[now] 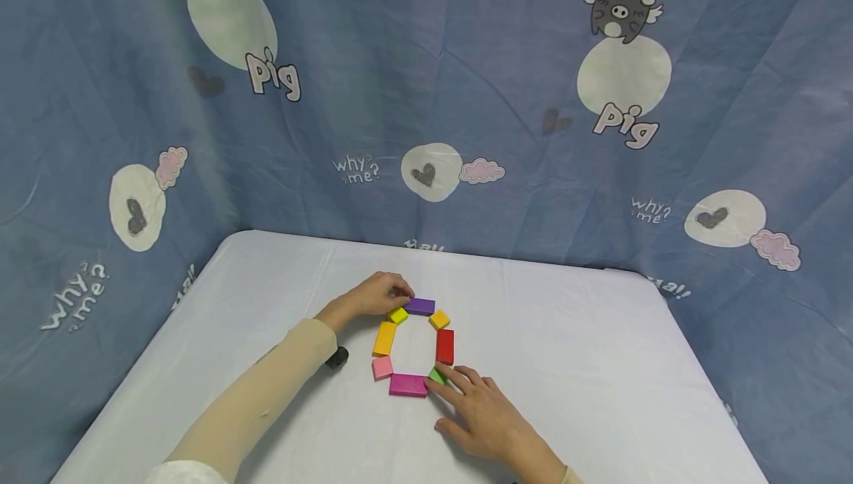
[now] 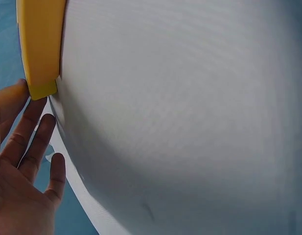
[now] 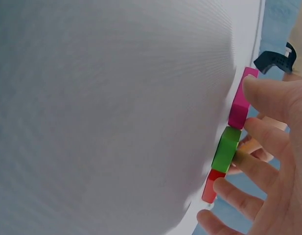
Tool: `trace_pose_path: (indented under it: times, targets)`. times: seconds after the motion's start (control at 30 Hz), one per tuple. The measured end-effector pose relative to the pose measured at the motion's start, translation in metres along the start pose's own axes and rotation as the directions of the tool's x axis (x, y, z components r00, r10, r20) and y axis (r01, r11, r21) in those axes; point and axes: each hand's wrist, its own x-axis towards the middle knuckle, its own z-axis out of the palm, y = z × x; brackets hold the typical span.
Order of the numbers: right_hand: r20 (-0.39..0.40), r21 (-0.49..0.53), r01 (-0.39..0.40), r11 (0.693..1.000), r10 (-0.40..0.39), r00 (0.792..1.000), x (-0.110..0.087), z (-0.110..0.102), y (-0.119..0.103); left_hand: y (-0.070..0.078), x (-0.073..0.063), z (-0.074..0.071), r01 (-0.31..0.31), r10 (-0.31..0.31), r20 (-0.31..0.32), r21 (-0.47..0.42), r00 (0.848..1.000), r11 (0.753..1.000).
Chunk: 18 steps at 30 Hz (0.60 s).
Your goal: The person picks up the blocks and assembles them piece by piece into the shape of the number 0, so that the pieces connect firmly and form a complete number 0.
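Coloured blocks form a ring on the table. My left hand (image 1: 376, 295) is at its far left corner, fingertips by the purple block (image 1: 421, 307) and the small yellow block (image 1: 397, 315). In the left wrist view its thumb and forefinger touch the yellow block's end, the other fingers extended. My right hand (image 1: 483, 414) reaches in from the near right, fingers spread. Its fingertips touch around the green block (image 3: 226, 149), between the magenta block (image 1: 409, 385) and the red block (image 1: 445, 347). The hand partly hides the green block in the head view.
Along the ring's left side lie a yellow-orange block (image 1: 383, 339) and a pink block (image 1: 383, 368). A small orange-yellow block (image 1: 439, 320) marks the far right corner. White cloth covers the table (image 1: 566, 336); a blue printed curtain (image 1: 520, 99) hangs behind. A black device (image 1: 338, 358) is at my left wrist.
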Motion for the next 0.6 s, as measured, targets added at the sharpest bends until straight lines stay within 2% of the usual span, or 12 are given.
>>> trace_pose_path:
  times: [0.23, 0.37, 0.47, 0.6]
  targets:
    - [0.005, 0.014, -0.003, 1.0, 0.003, 1.0, 0.001, -0.001, 0.001, 0.0, -0.002, -0.001, 0.015, -0.015, -0.009, -0.006, 1.0, 1.0]
    - [-0.044, 0.051, -0.006, 0.999, 0.008, 0.999, 0.0, -0.004, 0.002, -0.003, -0.005, -0.001, 0.016, -0.017, -0.036, -0.021, 0.999, 1.0]
    - [-0.108, 0.075, -0.002, 0.997, 0.01, 0.994, -0.002, -0.007, 0.005, -0.002, -0.015, -0.002, 0.02, -0.021, -0.06, -0.007, 0.998, 1.0]
    - [-0.184, 0.087, -0.012, 0.996, 0.027, 0.983, -0.006, -0.01, 0.011, 0.008, -0.039, -0.006, -0.023, 0.029, -0.095, 0.067, 0.995, 0.997]
